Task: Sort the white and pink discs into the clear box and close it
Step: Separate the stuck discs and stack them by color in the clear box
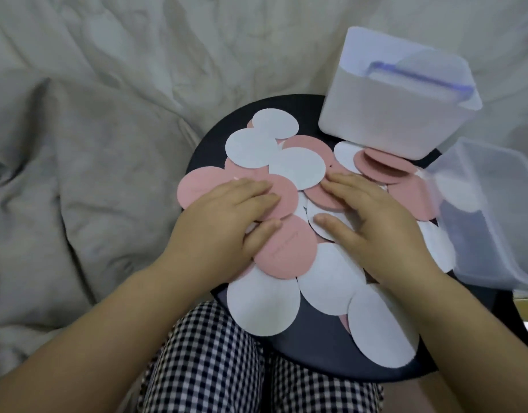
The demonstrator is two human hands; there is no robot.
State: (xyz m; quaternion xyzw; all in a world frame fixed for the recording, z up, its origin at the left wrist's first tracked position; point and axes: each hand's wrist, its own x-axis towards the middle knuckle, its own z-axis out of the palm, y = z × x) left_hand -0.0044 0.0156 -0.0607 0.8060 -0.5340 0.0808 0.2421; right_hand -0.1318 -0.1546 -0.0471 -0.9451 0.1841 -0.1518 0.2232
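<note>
From the head camera, your left hand (227, 222) and right hand (373, 225) lie flat on the pile of white and pink round paper discs (298, 168). The fingers are straight and slightly apart, clamped on nothing. Your left fingers (257, 189) press a pink disc (283, 201). Your right fingers (346, 183) press another pink one, with the thumb on a white disc.

The discs overlap across the round black desk (316, 341). One pink disc pokes past its left rim and a white one reaches its near right rim. Bare black shows at the far left and near the middle.

The clear plastic box (489, 210) stands open at the right edge, just beside your right hand. A frosted white square box with a blue strip (399, 96) sits tilted at the far right.

I count at least nine white and eight pink discs; overlaps hide others.
</note>
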